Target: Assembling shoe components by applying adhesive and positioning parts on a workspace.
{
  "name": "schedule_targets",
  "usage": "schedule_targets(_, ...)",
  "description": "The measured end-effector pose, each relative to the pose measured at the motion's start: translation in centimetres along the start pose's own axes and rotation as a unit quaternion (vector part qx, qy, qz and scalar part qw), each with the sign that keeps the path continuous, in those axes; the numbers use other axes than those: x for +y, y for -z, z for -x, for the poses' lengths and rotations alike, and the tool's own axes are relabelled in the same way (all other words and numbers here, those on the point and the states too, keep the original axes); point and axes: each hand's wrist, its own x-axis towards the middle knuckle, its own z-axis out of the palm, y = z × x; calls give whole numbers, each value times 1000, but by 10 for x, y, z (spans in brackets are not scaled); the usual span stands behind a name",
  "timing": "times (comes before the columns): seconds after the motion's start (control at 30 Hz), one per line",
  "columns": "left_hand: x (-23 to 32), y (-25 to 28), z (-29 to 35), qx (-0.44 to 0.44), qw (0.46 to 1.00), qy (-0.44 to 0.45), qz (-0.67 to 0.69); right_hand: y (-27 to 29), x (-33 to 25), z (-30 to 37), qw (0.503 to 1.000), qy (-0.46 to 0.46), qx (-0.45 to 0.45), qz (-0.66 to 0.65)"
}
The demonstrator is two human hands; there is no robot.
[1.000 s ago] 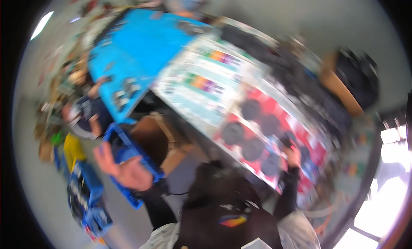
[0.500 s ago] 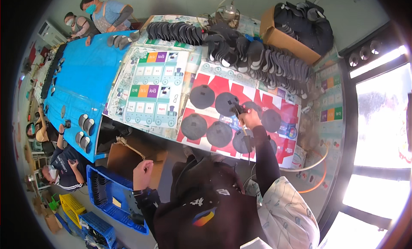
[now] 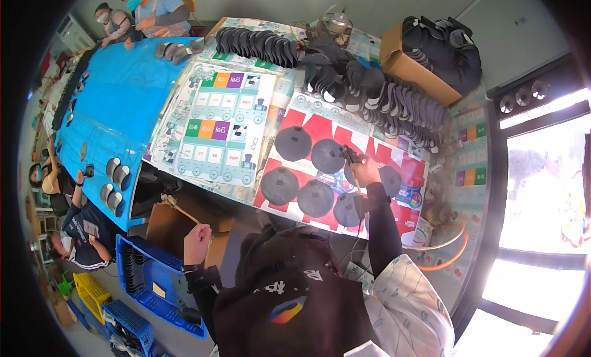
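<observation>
My right hand (image 3: 365, 171) is closed around a dark hand tool (image 3: 352, 155) with a light thin part below it; I cannot make out its exact kind. The tool's end is by the right edge of a black disc (image 3: 327, 157). Other flat black discs with small square marks, such as the disc (image 3: 292, 142) and the disc (image 3: 315, 198), lie in two rows on a red and white printed sheet (image 3: 295, 115). My right hand and forearm cover some of them. My left hand (image 3: 197, 241), fingers curled, is off the table's front edge, near a stick (image 3: 181, 209); its contents are hidden.
Curved dark pieces (image 3: 394, 101) are stacked along the back, beside a cardboard box (image 3: 425, 64) of dark pieces. A hose (image 3: 463, 249) loops at the right. At lower left stands a blue crate (image 3: 126, 290). Other people work around a blue table (image 3: 123, 104).
My right hand and the tool have shifted slightly right, away from the second disc of the back row. My left hand stays closed. The whole view has tilted a little.
</observation>
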Motion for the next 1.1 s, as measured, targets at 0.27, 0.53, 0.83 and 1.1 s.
schedule_targets(0.27, 3, 1, -8, -28, 999, -3, -21, 15, -8, 30, 997, -50, -28, -45)
schedule_targets(0.53, -3, 3, -15, -32, 999, -6, -25, 7, -3, 34, 992, -74, 97, 26)
schedule_targets(0.83, 1, 5, -13, -48, 999, -15, -8, -10, -14, 22, 989, -77, 22, -124)
schedule_targets(1.1, -6, 10, -14, -24, 999, 3, -21, -1, -8, 12, 997, -76, -6, 21)
